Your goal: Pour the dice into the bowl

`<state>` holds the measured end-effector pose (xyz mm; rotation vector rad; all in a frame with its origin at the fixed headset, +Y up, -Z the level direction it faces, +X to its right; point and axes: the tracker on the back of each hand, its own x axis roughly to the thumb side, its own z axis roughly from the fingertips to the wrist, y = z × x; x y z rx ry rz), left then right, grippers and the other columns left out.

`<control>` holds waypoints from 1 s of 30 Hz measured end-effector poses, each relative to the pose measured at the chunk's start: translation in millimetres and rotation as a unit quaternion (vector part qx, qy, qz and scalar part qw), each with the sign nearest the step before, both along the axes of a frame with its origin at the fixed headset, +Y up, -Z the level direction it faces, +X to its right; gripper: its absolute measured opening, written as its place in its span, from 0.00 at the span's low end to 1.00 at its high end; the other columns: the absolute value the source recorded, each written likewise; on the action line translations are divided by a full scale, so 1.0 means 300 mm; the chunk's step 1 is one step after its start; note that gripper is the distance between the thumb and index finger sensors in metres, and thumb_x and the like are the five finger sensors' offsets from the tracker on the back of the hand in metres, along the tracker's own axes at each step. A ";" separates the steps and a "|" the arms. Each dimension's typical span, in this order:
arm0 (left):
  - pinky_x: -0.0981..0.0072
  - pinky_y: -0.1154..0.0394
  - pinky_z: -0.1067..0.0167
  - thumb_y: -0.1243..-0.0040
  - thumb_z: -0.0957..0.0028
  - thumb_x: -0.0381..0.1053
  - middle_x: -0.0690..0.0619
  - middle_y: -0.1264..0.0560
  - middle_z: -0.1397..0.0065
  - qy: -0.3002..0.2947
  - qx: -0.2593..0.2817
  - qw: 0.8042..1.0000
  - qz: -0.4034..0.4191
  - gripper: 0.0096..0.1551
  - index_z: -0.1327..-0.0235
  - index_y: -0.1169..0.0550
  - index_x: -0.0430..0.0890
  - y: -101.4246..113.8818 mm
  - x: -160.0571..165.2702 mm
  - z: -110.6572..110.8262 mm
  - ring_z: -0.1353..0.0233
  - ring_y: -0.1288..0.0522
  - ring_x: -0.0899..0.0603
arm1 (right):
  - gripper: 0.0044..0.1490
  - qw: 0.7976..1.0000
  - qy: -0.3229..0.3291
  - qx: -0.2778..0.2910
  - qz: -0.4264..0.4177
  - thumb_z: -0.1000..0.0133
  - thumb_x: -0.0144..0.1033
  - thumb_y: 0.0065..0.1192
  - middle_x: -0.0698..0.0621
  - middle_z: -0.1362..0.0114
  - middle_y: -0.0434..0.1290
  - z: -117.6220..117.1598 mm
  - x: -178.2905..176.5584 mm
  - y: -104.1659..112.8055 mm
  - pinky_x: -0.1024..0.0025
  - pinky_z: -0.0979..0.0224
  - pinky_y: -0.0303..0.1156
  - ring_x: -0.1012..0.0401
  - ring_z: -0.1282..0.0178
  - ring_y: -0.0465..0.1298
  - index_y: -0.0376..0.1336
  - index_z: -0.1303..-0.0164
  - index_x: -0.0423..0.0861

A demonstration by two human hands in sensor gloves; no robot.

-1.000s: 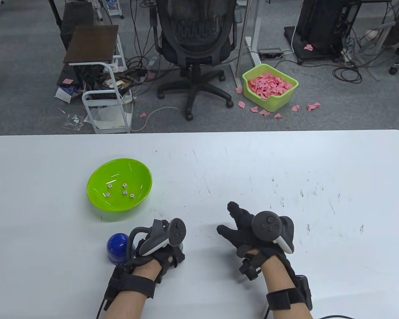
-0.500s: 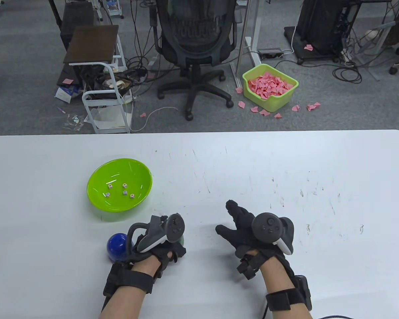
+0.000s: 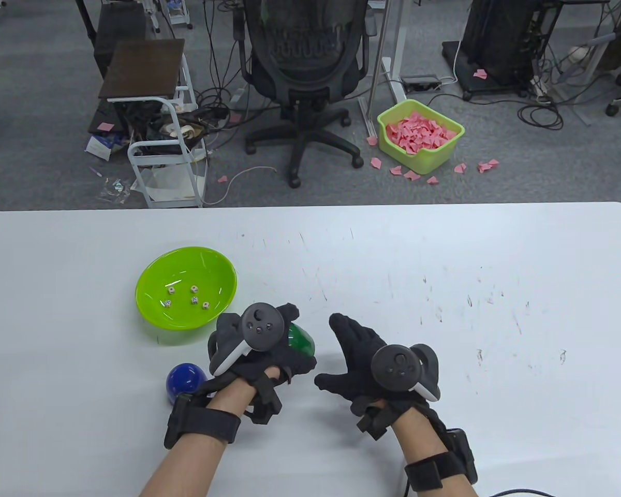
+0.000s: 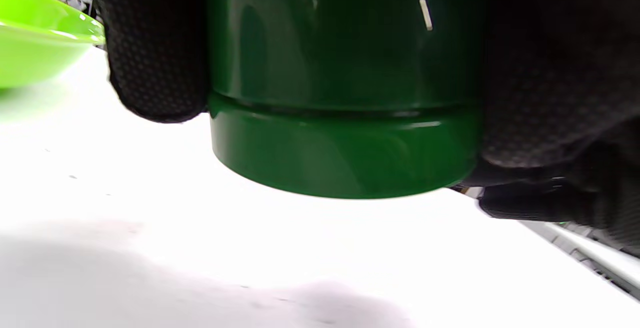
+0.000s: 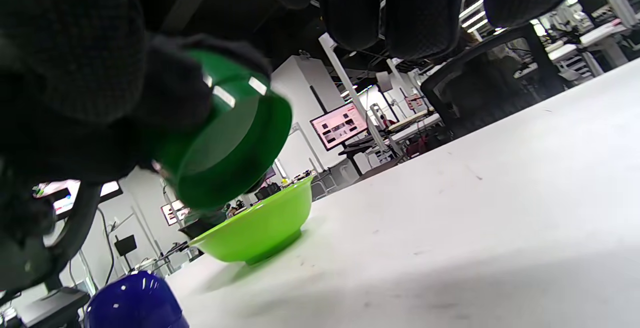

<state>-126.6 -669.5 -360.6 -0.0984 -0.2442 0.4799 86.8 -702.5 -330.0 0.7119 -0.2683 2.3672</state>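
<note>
A lime green bowl (image 3: 152, 282) stands left of centre on the white table with several dice (image 3: 194, 289) in it. My left hand (image 3: 277, 339) grips a dark green cup (image 3: 301, 342) and holds it off the table just right of the bowl. In the left wrist view the cup (image 4: 345, 118) hangs clear of the table between my gloved fingers (image 4: 155, 43). In the right wrist view the cup (image 5: 230, 143) tilts above the bowl (image 5: 255, 228); its inside is not visible. My right hand (image 3: 341, 357) is open and empty beside the cup.
A blue domed cup (image 3: 185, 380) stands mouth down near the table's front, left of my left wrist; it also shows in the right wrist view (image 5: 135, 303). Beyond the far table edge (image 3: 310, 206) are an office chair (image 3: 302, 57) and a bin of pink papers (image 3: 419, 134).
My left hand has lifted the green cup off the table and carried it away from me, up beside the bowl. My right hand has moved left toward it, still open.
</note>
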 end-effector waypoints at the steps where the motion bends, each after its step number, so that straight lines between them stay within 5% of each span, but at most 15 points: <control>1: 0.47 0.12 0.42 0.15 0.72 0.70 0.40 0.30 0.27 -0.003 -0.001 1.000 0.013 0.64 0.27 0.39 0.52 0.004 0.011 0.003 0.35 0.17 0.31 | 0.73 1.000 0.004 0.007 0.004 0.58 0.60 0.78 0.33 0.16 0.57 0.005 -0.012 -0.001 0.23 0.29 0.59 0.30 0.26 0.64 0.42 0.18 0.38; 7: 0.47 0.12 0.42 0.16 0.71 0.70 0.40 0.30 0.27 -0.018 -0.018 0.998 0.064 0.65 0.26 0.40 0.51 0.017 0.069 0.021 0.35 0.18 0.30 | 0.78 1.000 0.004 0.026 -0.012 0.60 0.56 0.81 0.33 0.16 0.56 0.013 -0.027 -0.006 0.25 0.29 0.61 0.31 0.27 0.65 0.35 0.19 0.38; 15: 0.46 0.13 0.40 0.18 0.68 0.69 0.38 0.33 0.25 -0.023 -0.038 0.995 0.086 0.65 0.25 0.43 0.48 0.018 0.093 0.032 0.34 0.20 0.29 | 0.77 0.999 -0.010 0.022 -0.048 0.62 0.52 0.85 0.35 0.21 0.65 0.004 -0.002 0.000 0.28 0.31 0.66 0.36 0.34 0.73 0.38 0.20 0.36; 24: 0.41 0.28 0.27 0.23 0.57 0.61 0.37 0.49 0.20 -0.114 -0.160 0.976 0.093 0.68 0.26 0.59 0.44 0.027 0.099 0.001 0.24 0.35 0.26 | 0.76 0.999 -0.013 0.006 -0.050 0.63 0.54 0.85 0.39 0.21 0.67 -0.009 0.017 -0.004 0.30 0.32 0.68 0.39 0.39 0.76 0.41 0.19 0.37; 30: 0.45 0.22 0.31 0.22 0.60 0.65 0.39 0.40 0.21 -0.128 -0.096 0.986 0.049 0.63 0.25 0.48 0.46 0.073 0.113 -0.012 0.27 0.28 0.28 | 0.76 0.996 -0.020 -0.021 -0.086 0.64 0.55 0.85 0.41 0.21 0.67 -0.029 0.053 -0.011 0.31 0.33 0.69 0.40 0.40 0.77 0.42 0.19 0.38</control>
